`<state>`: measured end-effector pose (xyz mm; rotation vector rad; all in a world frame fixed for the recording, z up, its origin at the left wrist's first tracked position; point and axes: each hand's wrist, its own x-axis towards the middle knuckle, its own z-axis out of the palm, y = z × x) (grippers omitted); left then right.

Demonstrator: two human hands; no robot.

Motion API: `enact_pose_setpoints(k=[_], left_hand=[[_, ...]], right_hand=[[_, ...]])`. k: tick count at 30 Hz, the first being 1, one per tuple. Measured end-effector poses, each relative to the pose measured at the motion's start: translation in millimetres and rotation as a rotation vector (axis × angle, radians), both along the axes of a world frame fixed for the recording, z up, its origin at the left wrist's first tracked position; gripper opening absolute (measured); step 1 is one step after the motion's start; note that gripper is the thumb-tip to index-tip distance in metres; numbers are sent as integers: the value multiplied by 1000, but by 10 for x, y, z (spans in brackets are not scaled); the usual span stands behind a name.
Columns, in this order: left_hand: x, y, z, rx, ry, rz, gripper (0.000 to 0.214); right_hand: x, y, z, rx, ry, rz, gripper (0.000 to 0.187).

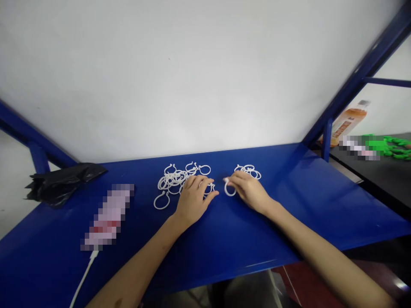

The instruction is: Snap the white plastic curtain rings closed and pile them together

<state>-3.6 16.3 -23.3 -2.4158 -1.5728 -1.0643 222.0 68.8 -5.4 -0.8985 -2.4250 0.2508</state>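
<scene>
On the blue table [305, 201] lie two groups of white plastic rings. My left hand [192, 199] rests palm down on the larger pile of rings [175, 177], fingers curled over several of them; what it grips is hidden. A single ring [161, 201] lies apart at the pile's near left. My right hand [248, 190] pinches one white ring [229, 189] between thumb and fingers, just in front of the smaller pile [249, 171].
A crumpled black plastic bag [61, 182] lies at the table's far left. A blurred object [107, 216] with a white cable [84, 276] sits near the left front. A bottle [348, 122] and green items [390, 147] stand on a dark surface to the right.
</scene>
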Motion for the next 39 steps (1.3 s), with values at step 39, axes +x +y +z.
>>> enact_pose_setpoints(k=[39], left_hand=[[94,-148,75,-57,-8,-180,22]], right_hand=[[-149,-123,-28,-259,129,55,2]])
